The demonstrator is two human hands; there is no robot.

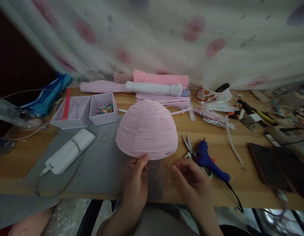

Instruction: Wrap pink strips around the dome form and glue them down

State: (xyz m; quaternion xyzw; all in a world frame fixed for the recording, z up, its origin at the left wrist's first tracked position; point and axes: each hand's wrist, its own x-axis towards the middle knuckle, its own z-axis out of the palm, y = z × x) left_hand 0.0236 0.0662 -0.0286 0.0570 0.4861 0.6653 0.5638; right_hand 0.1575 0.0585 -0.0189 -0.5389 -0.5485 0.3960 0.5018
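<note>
My left hand (pixel 138 177) pinches the lower rim of a pale pink dome (pixel 147 129) made of closely wound strips, thumb on the near side. Its inside is hidden from me. My right hand (pixel 192 178) is apart from the dome, to its lower right, with thumb and forefinger drawn together; whatever may be between them is too small or hidden to see. Beyond that hand lie a blue hot glue gun (pixel 209 160) and scissors (pixel 188 146) with their blades apart. Bundles of pink chenille-like stems (pixel 160 78) and white stems (pixel 153 88) lie behind the dome.
On the left, a white power bank (pixel 70 150) with a cable rests on a grey mat (pixel 103 164). Behind it stand a box of beads (pixel 104 119) and a second box (pixel 77 123) with a red strip. Phones (pixel 270 167), a paper cup (pixel 206 95) and tools (pixel 255 113) are at right.
</note>
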